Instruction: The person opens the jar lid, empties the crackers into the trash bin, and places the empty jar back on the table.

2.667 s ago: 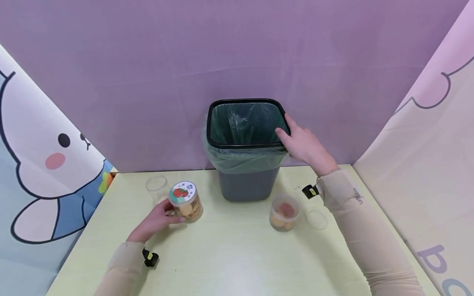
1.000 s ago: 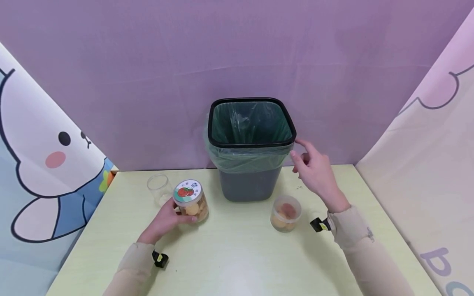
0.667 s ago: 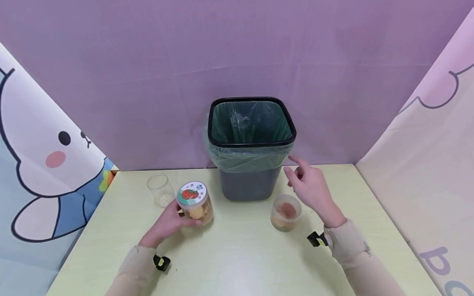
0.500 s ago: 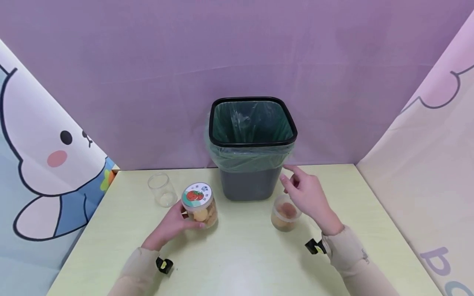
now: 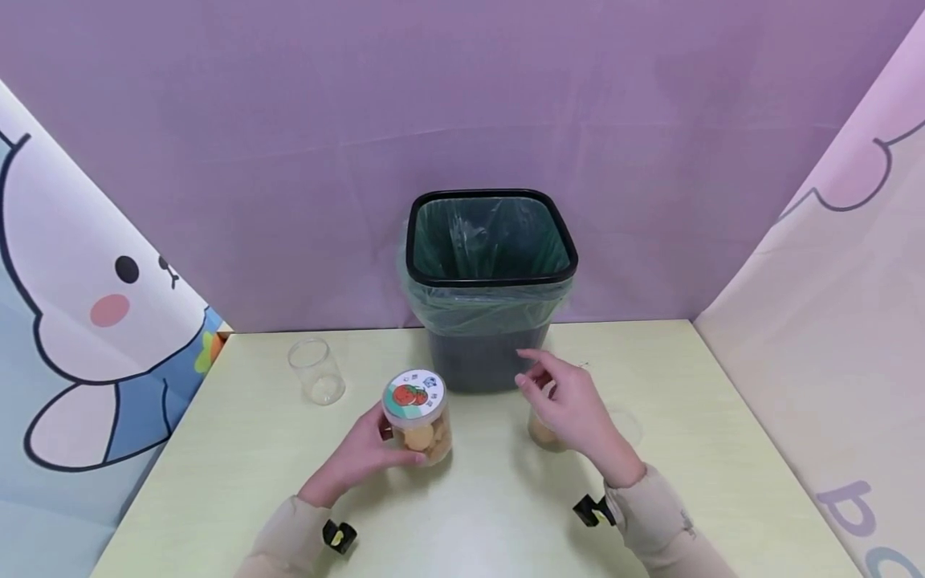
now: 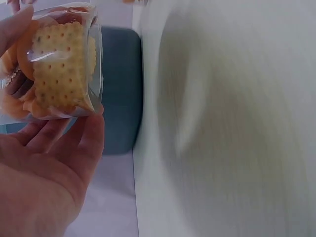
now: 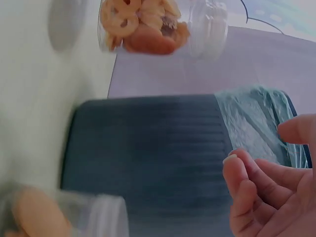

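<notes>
My left hand [image 5: 379,448] grips a clear jar of crackers [image 5: 417,417] with a white tomato-sticker lid, standing upright on the pale green table [image 5: 470,514] in front of the bin. The left wrist view shows the crackers in the jar [image 6: 57,69] with my fingers [image 6: 59,148] curled round it. My right hand [image 5: 542,384] hovers with loosely curled fingers, holding nothing, just over an open jar of snacks [image 5: 538,432] and partly hiding it. In the right wrist view my fingers [image 7: 261,192] are near the bin's wall [image 7: 148,158].
A dark bin [image 5: 491,265] lined with a green bag stands at the table's back centre against the purple wall. An empty clear jar [image 5: 315,371] sits at the back left. A clear lid [image 5: 627,425] lies right of the open jar.
My right hand left the bin's rim and came down and left to above the open jar. My left hand moved the lidded jar right, toward the table's middle.
</notes>
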Tool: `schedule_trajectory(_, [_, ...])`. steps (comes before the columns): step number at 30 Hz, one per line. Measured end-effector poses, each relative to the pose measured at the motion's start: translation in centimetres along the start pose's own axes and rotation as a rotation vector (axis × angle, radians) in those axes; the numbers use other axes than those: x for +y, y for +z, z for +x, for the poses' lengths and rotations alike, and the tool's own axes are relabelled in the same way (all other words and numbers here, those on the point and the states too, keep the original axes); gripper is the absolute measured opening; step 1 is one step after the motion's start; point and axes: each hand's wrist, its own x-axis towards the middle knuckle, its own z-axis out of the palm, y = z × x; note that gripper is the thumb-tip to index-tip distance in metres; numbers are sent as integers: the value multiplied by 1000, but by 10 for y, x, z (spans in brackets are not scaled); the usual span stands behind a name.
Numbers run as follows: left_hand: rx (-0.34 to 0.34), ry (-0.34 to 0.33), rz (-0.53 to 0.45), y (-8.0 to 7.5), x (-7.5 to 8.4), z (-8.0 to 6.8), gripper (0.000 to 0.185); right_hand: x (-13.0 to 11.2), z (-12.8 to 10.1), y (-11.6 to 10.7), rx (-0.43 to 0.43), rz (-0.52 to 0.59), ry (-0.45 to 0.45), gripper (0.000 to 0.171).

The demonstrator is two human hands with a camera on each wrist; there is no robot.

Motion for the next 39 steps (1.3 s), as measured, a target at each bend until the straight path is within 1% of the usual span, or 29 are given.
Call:
schedule_trajectory(5, [-43,28,9,11,6,-4,88,-4,-7,15,-43,22,-27,37])
schedule_trajectory(8, [-62,44,15,18,9,-5,87,-10,-11,22,-71,8,-49,43])
schedule_trajectory(13, [-86,67,29,28,13,-8,87,-21,-19,33,-119,29,-71,53])
schedule_trajectory(15, [-93,75,34,33,15,-9,86,-25,-22,37,-128,29,-62,57])
schedule_trajectory(19, [-105,97,52,41,19,-11,87,-31,-27,43,-125,13,-13,65])
schedule_trajectory(22, [-115,116,49,45,20,-13,86,-33,-30,47,-132,32,21,70])
schedule_trajectory(26, [-123,128,59,50,21,-15,84,-32,-32,50,-161,55,45,74])
schedule_trajectory(30, [-122,127,83,52,21,-15,82,-31,-34,53,-189,52,66,82])
schedule_trajectory(32, [-127,124,80,53,22,-16,81,-30,-36,54,-193,62,75,86])
schedule_trajectory(34, [-132,117,76,54,24,-16,81,-28,-36,55,-190,92,86,87])
schedule_trajectory(36, [-141,112,61,55,25,-17,80,-25,-36,57,-176,156,96,86])
schedule_trajectory(39, [-153,102,20,55,26,-17,77,-21,-36,58,-154,332,111,80])
